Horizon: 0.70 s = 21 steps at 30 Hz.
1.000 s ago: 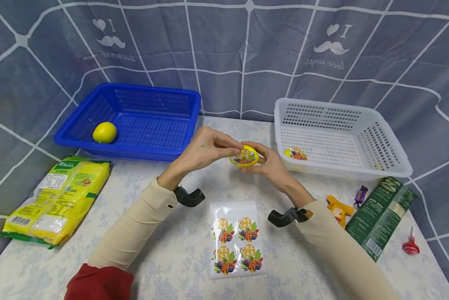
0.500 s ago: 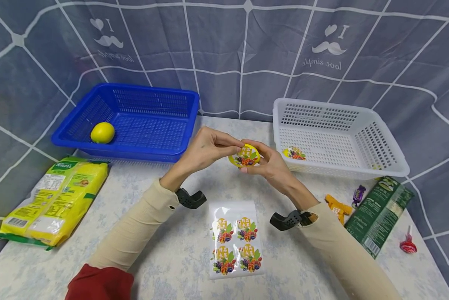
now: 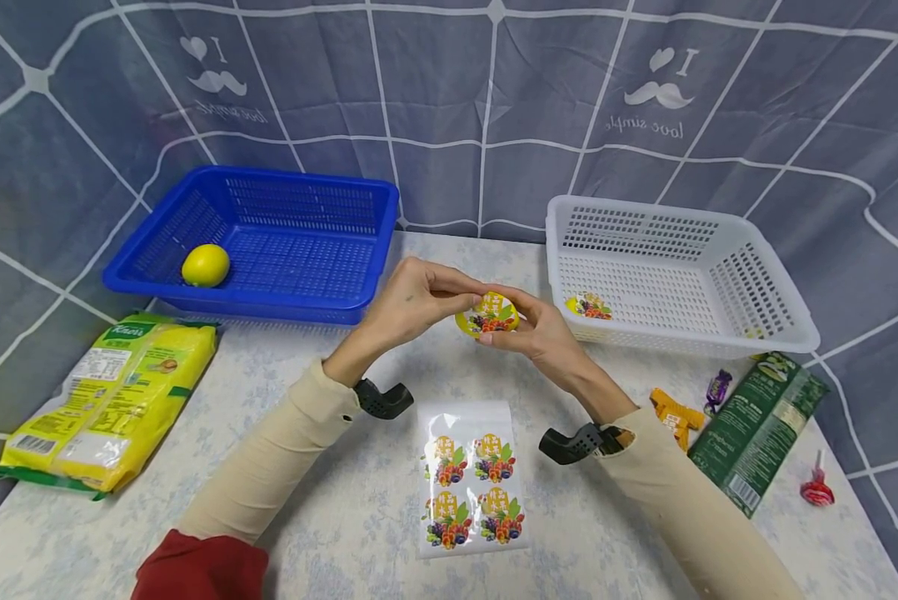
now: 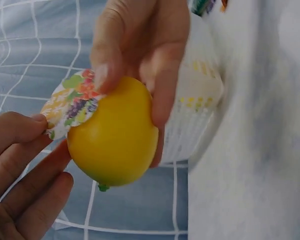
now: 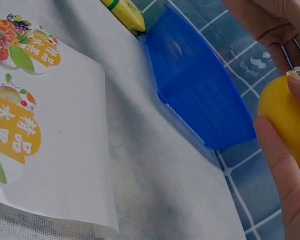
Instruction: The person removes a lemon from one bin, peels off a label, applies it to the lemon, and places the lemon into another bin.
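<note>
We hold a yellow lemon (image 3: 486,317) in the air above the middle of the bench (image 3: 329,517), between the two baskets and just beyond the sticker sheet (image 3: 473,477). Our right hand (image 3: 542,329) has its grip curled round the fruit, thumb on one side and fingers on the other, as the left wrist view shows plainly. Our left hand (image 3: 411,300) pinches the edge of a round fruit-printed sticker (image 4: 70,102) that lies partly on the lemon's skin, one edge lifted off it. The sheet lies flat on the bench below our hands with four of the same stickers on it. To the left stands a blue basket (image 3: 299,187) with a second lemon (image 3: 206,265) in its near left corner; to the right stands a white basket (image 3: 719,342) with a stickered lemon (image 3: 588,306) inside. A yellow packet (image 3: 112,400) lies at the bench's left edge, and a green packet (image 3: 756,429), wrapped sweets (image 3: 677,414) and a red lollipop (image 3: 817,490) lie at its right.
</note>
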### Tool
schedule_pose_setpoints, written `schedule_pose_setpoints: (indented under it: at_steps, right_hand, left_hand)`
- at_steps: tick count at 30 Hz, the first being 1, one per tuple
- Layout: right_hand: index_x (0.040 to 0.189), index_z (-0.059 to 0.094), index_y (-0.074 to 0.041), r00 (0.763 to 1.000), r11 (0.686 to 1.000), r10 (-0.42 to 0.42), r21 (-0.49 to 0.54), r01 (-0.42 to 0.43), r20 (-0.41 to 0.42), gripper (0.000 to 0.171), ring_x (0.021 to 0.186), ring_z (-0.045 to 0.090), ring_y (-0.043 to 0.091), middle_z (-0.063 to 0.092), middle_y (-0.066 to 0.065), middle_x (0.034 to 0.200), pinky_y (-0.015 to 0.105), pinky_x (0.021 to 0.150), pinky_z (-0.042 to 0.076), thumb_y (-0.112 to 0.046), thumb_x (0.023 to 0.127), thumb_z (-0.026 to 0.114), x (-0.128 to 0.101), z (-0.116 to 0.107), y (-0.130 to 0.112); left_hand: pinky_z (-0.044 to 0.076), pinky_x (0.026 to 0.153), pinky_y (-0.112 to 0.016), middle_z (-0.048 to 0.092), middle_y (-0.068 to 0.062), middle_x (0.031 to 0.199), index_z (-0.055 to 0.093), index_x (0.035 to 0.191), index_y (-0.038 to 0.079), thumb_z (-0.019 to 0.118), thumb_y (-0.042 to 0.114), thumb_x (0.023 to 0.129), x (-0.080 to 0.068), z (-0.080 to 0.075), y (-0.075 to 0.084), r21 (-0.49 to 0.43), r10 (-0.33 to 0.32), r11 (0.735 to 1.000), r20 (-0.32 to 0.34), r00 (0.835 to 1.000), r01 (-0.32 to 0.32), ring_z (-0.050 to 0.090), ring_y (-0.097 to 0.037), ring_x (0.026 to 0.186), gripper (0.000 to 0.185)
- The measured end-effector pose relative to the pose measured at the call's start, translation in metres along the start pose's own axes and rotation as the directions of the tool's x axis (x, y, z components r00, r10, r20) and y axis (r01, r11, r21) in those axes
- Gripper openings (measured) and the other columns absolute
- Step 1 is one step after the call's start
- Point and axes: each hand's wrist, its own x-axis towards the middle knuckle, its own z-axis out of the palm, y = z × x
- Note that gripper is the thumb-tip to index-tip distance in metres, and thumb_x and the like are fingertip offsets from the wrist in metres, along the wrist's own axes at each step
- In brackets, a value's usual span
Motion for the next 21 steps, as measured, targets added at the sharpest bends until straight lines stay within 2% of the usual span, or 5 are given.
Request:
schedule_pose_setpoints:
  at_steps: [7,12,16,18,21]
  right_hand:
    - [0.148,0.042,-0.013,1.000,1.000,0.006,0.007,-0.006,-0.014,0.070,0.104,0.066,0.020,0.053,0.012,0.139,0.031,0.086,0.054,-0.001,0.086,0.072,-0.0003,0.0004,-0.0006]
    - [0.148,0.043,-0.015,1.000,1.000,-0.009,0.006,0.009,-0.017,0.068,0.118,0.061,0.025,0.052,0.009,0.140,0.036,0.094,0.052,-0.007,0.088,0.072,-0.0010,-0.0023,-0.0002]
    - [0.146,0.046,-0.011,0.999,0.999,-0.027,0.021,0.027,-0.026,0.065,0.116,0.061,0.024,0.050,0.008,0.140,0.036,0.096,0.051,-0.009,0.088,0.073,-0.0007,-0.0018,0.0000]
    - [0.143,0.048,-0.008,0.999,0.999,-0.033,0.037,0.034,-0.030,0.061,0.113,0.063,0.023,0.051,0.010,0.138,0.036,0.095,0.052,-0.008,0.087,0.073,-0.0003,-0.0001,0.0000]
    - [0.142,0.050,-0.008,0.999,0.998,-0.038,0.049,0.039,-0.029,0.059,0.112,0.063,0.023,0.053,0.012,0.136,0.036,0.094,0.052,-0.007,0.087,0.073,-0.0003,0.0020,-0.0007]
  left_hand:
    - [0.053,0.092,-0.031,0.071,-0.010,0.114,0.074,0.113,0.002,0.074,0.007,0.088,-0.0012,-0.0010,0.0013,0.228,0.258,0.942,-0.020,0.966,-0.246,0.067,-0.021,0.108,0.025]
    - [0.051,0.095,-0.030,0.071,-0.012,0.114,0.076,0.104,0.000,0.077,-0.002,0.082,-0.0030,0.0005,0.0040,0.345,0.558,0.770,0.045,0.829,-0.537,0.066,-0.025,0.110,0.022]
    - [0.053,0.091,-0.027,0.073,-0.008,0.109,0.077,0.104,0.003,0.076,-0.003,0.082,-0.0061,0.0050,0.0045,0.463,0.647,0.605,0.189,0.739,-0.648,0.068,-0.021,0.106,0.023]
    - [0.054,0.088,-0.027,0.074,-0.004,0.108,0.077,0.106,0.005,0.076,-0.001,0.082,-0.0074,0.0068,0.0036,0.520,0.635,0.556,0.237,0.735,-0.649,0.068,-0.018,0.105,0.024]
    - [0.055,0.086,-0.027,0.073,-0.002,0.109,0.077,0.108,0.007,0.076,0.000,0.083,-0.0086,0.0070,0.0023,0.554,0.597,0.543,0.273,0.754,-0.631,0.068,-0.017,0.104,0.025]
